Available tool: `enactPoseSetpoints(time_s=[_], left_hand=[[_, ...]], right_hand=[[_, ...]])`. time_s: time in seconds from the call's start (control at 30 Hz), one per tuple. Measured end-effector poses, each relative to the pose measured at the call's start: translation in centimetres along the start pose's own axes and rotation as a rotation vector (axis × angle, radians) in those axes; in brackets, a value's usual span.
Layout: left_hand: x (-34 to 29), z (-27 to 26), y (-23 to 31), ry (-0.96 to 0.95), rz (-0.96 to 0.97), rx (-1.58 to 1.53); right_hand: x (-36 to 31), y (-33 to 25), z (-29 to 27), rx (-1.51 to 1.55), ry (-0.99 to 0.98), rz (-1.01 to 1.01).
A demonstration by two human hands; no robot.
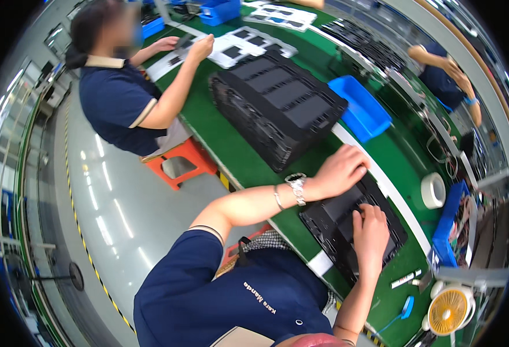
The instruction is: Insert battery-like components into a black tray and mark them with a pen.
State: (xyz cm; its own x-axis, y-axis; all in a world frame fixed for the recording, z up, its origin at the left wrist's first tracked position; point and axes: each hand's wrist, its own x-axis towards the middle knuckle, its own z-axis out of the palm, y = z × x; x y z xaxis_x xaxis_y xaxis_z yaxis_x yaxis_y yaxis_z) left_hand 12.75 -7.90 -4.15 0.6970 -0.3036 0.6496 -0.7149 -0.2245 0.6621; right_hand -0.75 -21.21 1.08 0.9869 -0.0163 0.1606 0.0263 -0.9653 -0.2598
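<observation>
A flat black plastic panel with recessed sections lies on the green worktop in front of me. My left hand, with a metal watch and a bracelet on its wrist, is over the panel's far edge. Its fingers are curled in toward the thumb; whatever they may pinch is too small to make out. On the panel's middle rests my right hand, its fingers bent and the thumb set apart from them. Beyond my left hand stands a large stack of similar black panels.
An empty blue bin sits right of the stack. At the right are a tape roll, a marker, a blue-handled brush and a small fan. A co-worker sits at the far left, handling a dark piece.
</observation>
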Motion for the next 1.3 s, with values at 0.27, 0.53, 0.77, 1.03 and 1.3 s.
enactPoseSetpoints(time_s=[0.27, 0.53, 0.77, 1.03, 1.3], left_hand=[[-0.4, -0.6, 0.7, -0.01, -0.132, -0.184], [-1.1, 0.2, 0.6, -0.071, -0.133, -0.166], [-2.5, 2.2, -0.1, -0.054, -0.129, -0.077], [-2.6, 1.8, 0.0, -0.078, -0.222, -0.153], [-1.0, 1.8, 2.2, -0.151, -0.11, -0.178]], right_hand=[[2.4, 0.2, 3.0, -0.158, 0.067, 0.064], [2.9, 1.4, 4.2, -0.015, 0.171, 0.085], [2.4, 2.0, 3.9, 0.049, 0.143, 0.028], [2.8, 2.6, 4.3, 0.192, 0.169, 0.047], [2.7, 4.1, 2.2, 0.917, 0.144, 0.225]])
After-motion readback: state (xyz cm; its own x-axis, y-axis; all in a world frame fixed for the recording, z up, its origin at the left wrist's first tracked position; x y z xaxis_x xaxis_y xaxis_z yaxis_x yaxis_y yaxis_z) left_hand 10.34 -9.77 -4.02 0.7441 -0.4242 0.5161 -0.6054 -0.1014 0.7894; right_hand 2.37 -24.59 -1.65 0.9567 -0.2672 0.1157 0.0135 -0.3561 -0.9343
